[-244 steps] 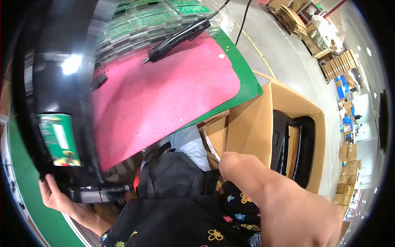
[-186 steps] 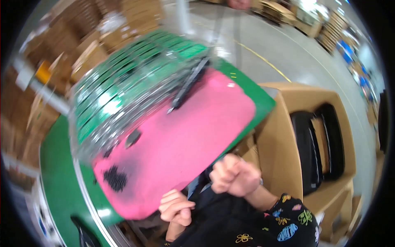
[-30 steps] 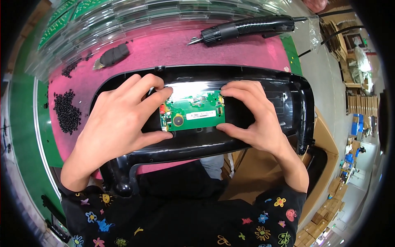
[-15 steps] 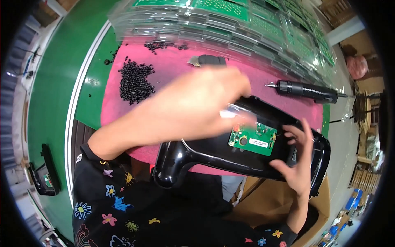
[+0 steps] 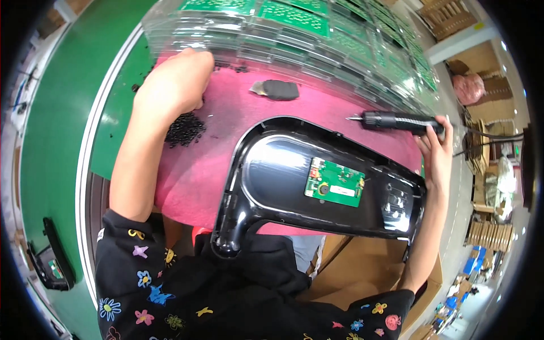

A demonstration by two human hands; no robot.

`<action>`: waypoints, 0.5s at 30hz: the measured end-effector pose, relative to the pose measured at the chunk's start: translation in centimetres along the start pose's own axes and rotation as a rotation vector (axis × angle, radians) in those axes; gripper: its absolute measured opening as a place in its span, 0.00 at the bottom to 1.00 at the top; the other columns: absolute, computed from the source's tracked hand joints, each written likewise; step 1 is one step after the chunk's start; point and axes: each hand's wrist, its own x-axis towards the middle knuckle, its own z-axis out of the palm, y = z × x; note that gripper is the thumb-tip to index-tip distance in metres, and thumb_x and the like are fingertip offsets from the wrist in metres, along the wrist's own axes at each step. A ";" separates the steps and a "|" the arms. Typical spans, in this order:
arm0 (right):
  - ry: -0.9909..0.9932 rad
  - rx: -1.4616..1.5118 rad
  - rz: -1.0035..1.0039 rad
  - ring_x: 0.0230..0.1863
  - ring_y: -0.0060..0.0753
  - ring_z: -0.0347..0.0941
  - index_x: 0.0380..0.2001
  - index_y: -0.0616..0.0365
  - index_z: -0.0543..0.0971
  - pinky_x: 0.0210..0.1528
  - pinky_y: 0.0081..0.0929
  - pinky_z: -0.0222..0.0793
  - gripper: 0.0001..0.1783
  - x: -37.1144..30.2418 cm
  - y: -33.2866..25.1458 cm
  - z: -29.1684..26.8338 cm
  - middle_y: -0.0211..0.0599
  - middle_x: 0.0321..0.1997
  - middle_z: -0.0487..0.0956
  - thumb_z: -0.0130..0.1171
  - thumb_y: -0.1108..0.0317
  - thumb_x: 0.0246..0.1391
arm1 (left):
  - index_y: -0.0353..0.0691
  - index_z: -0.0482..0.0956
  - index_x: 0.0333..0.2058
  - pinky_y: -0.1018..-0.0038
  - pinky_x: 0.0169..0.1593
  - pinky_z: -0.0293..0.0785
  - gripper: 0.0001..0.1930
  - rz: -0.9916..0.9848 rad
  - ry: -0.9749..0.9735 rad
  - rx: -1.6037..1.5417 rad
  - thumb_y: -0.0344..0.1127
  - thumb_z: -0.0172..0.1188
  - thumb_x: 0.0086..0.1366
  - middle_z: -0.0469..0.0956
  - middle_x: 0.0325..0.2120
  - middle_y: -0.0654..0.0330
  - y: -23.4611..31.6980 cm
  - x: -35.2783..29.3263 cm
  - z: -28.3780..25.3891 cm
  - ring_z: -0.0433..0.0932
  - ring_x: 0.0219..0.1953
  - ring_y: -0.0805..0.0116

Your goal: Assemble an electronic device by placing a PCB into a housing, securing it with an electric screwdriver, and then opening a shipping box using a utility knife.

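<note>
My left hand [image 5: 174, 80] reaches to the far left of the pink mat, over a pile of small black screws [image 5: 186, 132]. Its fingers are bent and closed among the screws; what they pinch is hidden. On the right, my right hand [image 5: 437, 152] has its fingers closed round the rear end of a black electric screwdriver [image 5: 391, 120], which lies with its bit pointing left. Between my hands a glossy black plastic housing [image 5: 277, 192] rests open side up, its rounded arm toward me. A green circuit board [image 5: 343, 190] with a white label sits inside it.
Clear plastic trays of green boards [image 5: 294, 39] are stacked along the back. Before them lies a dark-wrapped tool with a metal tip [image 5: 277, 89]. The pink mat [image 5: 181, 195] covers the bench. A cardboard box [image 5: 368, 266] stands below right. Another black housing [image 5: 52, 263] lies far left.
My left hand has moved from above the housing to the screw pile. My right hand has left the housing's right end and taken hold of the electric screwdriver.
</note>
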 end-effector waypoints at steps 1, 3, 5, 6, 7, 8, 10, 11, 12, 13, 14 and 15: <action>0.094 0.061 -0.116 0.46 0.29 0.73 0.57 0.49 0.63 0.47 0.28 0.74 0.24 0.2 0.3 1.2 0.39 0.48 0.70 0.55 0.73 0.60 | 0.37 0.75 0.29 0.64 0.44 0.74 0.17 0.026 -0.001 -0.007 0.23 0.70 0.38 0.77 0.30 0.53 0.0 0.2 0.3 0.74 0.40 0.51; 0.319 0.172 -0.402 0.48 0.31 0.72 0.57 0.52 0.62 0.48 0.30 0.74 0.24 -0.4 -0.4 5.4 0.41 0.51 0.68 0.56 0.73 0.60 | 0.36 0.76 0.27 0.64 0.43 0.74 0.14 0.053 0.032 -0.006 0.22 0.69 0.37 0.78 0.29 0.54 -1.1 0.4 0.7 0.75 0.39 0.51; 0.273 0.360 -0.479 0.49 0.34 0.72 0.55 0.56 0.63 0.49 0.34 0.74 0.23 -1.1 -1.8 7.9 0.42 0.49 0.71 0.57 0.72 0.59 | 0.35 0.78 0.22 0.65 0.41 0.74 0.09 0.043 0.011 -0.159 0.20 0.64 0.38 0.78 0.24 0.52 -1.7 0.5 0.2 0.76 0.35 0.52; 0.052 0.442 -0.361 0.49 0.35 0.72 0.55 0.56 0.63 0.50 0.35 0.72 0.23 -1.6 -2.5 8.3 0.41 0.47 0.72 0.58 0.70 0.59 | 0.34 0.77 0.21 0.65 0.40 0.74 0.08 0.073 0.030 -0.166 0.20 0.63 0.39 0.78 0.23 0.52 -1.6 0.3 0.2 0.76 0.33 0.52; -0.168 0.521 -0.238 0.49 0.36 0.72 0.55 0.57 0.64 0.52 0.36 0.71 0.23 -1.9 -3.0 8.3 0.41 0.45 0.74 0.58 0.69 0.59 | 0.33 0.77 0.21 0.65 0.39 0.74 0.07 0.101 0.050 -0.174 0.19 0.63 0.39 0.77 0.21 0.51 -1.6 0.1 0.3 0.76 0.32 0.53; -0.293 0.650 -0.133 0.47 0.36 0.72 0.53 0.57 0.65 0.54 0.36 0.69 0.21 -1.5 -2.9 8.4 0.39 0.41 0.75 0.58 0.67 0.59 | 0.33 0.77 0.21 0.65 0.39 0.74 0.07 0.120 0.053 -0.174 0.19 0.63 0.39 0.77 0.21 0.51 -1.8 -0.1 0.3 0.76 0.32 0.53; -0.366 0.823 -0.095 0.42 0.34 0.70 0.51 0.56 0.66 0.55 0.32 0.64 0.19 -1.4 -2.5 8.6 0.35 0.35 0.74 0.57 0.65 0.60 | 0.30 0.78 0.23 0.68 0.35 0.75 0.06 0.206 0.122 -0.188 0.20 0.61 0.41 0.78 0.21 0.49 -2.0 -0.2 0.4 0.78 0.29 0.57; -0.363 0.821 -0.100 0.42 0.34 0.70 0.51 0.56 0.66 0.55 0.32 0.64 0.19 -1.6 -2.7 8.7 0.35 0.35 0.74 0.57 0.65 0.60 | 0.30 0.78 0.23 0.68 0.35 0.75 0.06 0.211 0.126 -0.190 0.20 0.61 0.41 0.78 0.21 0.49 -1.5 -0.1 0.0 0.78 0.29 0.57; -0.334 0.876 -0.148 0.41 0.33 0.69 0.50 0.55 0.67 0.53 0.32 0.64 0.18 -2.0 -2.8 8.7 0.34 0.34 0.73 0.57 0.64 0.60 | 0.30 0.79 0.25 0.68 0.34 0.75 0.06 0.157 0.115 -0.266 0.20 0.60 0.44 0.79 0.22 0.49 -0.7 -0.1 -0.6 0.79 0.27 0.56; -0.305 0.931 -0.195 0.40 0.32 0.68 0.50 0.55 0.67 0.52 0.32 0.65 0.17 -2.5 -3.0 8.7 0.33 0.33 0.72 0.57 0.64 0.60 | 0.31 0.80 0.26 0.67 0.34 0.76 0.05 0.102 0.104 -0.341 0.20 0.60 0.47 0.80 0.23 0.49 0.2 -0.1 -1.0 0.80 0.26 0.55; -0.328 0.997 -0.209 0.40 0.31 0.67 0.48 0.53 0.68 0.51 0.34 0.64 0.16 -3.2 -3.2 8.7 0.32 0.33 0.72 0.57 0.63 0.61 | 0.31 0.80 0.26 0.67 0.34 0.76 0.05 0.097 0.108 -0.341 0.20 0.60 0.47 0.80 0.23 0.49 1.2 -0.3 -1.2 0.80 0.26 0.55; -0.344 1.030 -0.199 0.39 0.30 0.67 0.47 0.51 0.69 0.52 0.36 0.63 0.14 -4.2 -3.9 8.9 0.30 0.33 0.71 0.56 0.62 0.61 | 0.29 0.80 0.29 0.71 0.33 0.76 0.07 0.234 0.208 -0.473 0.20 0.60 0.48 0.81 0.24 0.51 2.2 -0.6 -1.1 0.80 0.26 0.63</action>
